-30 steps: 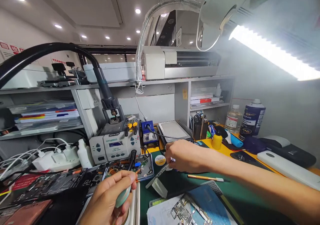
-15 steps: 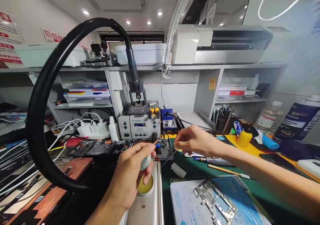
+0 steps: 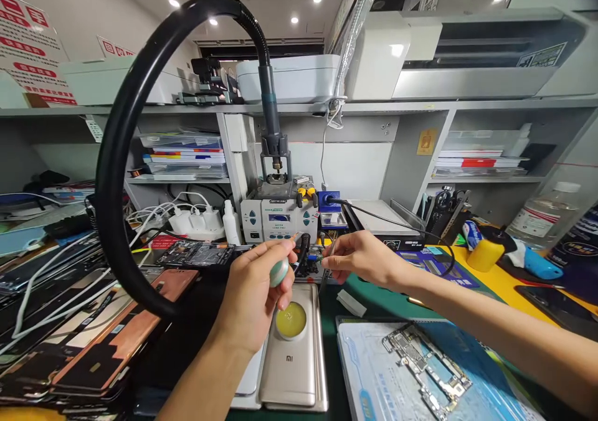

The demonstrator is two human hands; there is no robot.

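Iron handle point(image 3: 279, 273) inside left grip point(image 3: 256, 293)

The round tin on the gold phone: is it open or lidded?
Open: the tin shows bare yellow paste, no lid on it.

My left hand point(image 3: 255, 290) and right hand point(image 3: 362, 260) were bare, no gloves, rings or watch, and both forearms showed no sleeves.

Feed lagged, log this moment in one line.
left hand: holds green-handled tool | right hand: pinches tweezers | both over opened phone | flux tin below
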